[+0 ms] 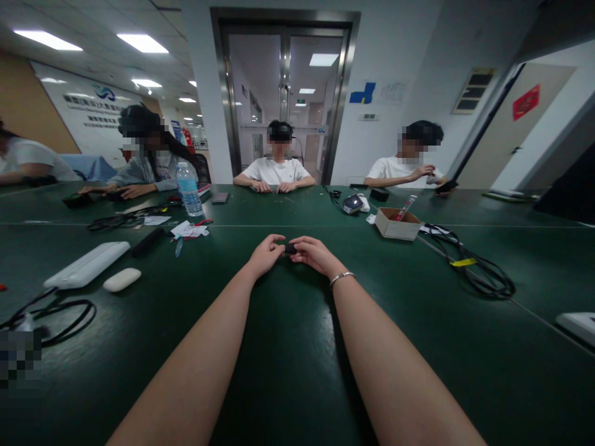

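Both arms reach forward over the green table (279, 347). A small black object (290, 249), too small to name, is pinched between the thumb and fingers of my right hand (317, 255). A silver bangle (342, 279) circles the right wrist. My left hand (266, 255) is just left of the object, with its thumb and index finger apart. The left thumb tip comes close to the object; I cannot tell whether it touches. The left hand's other fingers are partly hidden.
Left are a water bottle (189, 191), papers (189, 230), a white power strip (88, 265) and a white mouse-shaped object (122, 280). Right are a cardboard box (397, 228) and coiled black cable (483, 275). Several people sit around the table, one straight across (279, 168).
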